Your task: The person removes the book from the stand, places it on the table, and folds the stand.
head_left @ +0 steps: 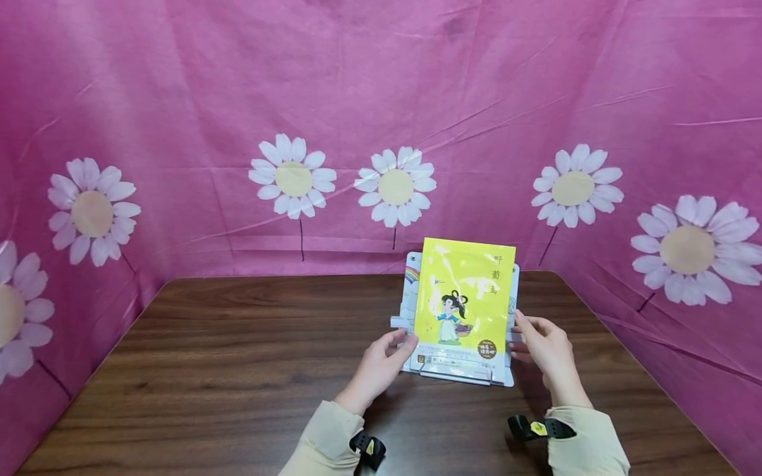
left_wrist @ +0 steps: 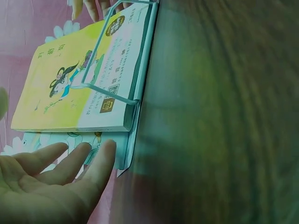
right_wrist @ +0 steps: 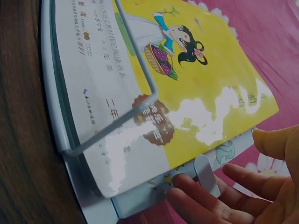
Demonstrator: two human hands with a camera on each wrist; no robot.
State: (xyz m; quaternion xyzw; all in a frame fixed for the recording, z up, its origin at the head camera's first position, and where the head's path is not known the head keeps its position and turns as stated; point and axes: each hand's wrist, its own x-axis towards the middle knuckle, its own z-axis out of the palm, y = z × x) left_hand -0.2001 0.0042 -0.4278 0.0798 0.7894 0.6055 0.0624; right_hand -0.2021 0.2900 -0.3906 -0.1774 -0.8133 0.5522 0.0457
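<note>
A yellow picture book (head_left: 464, 301) is standing on a printed book stand (head_left: 409, 297) above the brown wood-grain counter (head_left: 238, 357), its front cover facing the person. Down the book's upper right corner a title is running vertically, seemingly 野葡萄. Below, a round brown badge (right_wrist: 156, 128) is showing pale lettering — apparently 快乐读书吧 — and the white band along the book's foot is carrying smaller print, with 二年 showing in the right wrist view; much of the rest is too small or glared to read. A QR code (left_wrist: 113, 88) is sitting on that band too.

The book's long axis is running upward from its foot, the title end uppermost and leaning slightly to the right. A drawn girl (head_left: 449, 320) with a basket of purple grapes is filling the lower middle of the cover. A wire loop (right_wrist: 112, 125) is crossing the front of the book's lower part.

The left hand (head_left: 381, 363) is hovering just beside the book's lower left edge, fingers spread and grasping nothing. The right hand (head_left: 544, 347) is lying along the book's right side, fingers parted and loosely bent around a pale tab (right_wrist: 205, 176) of the stand — whether they are touching it, one cannot tell. Behind the book, a pink daisy-patterned cloth (head_left: 476, 79) is hanging.
</note>
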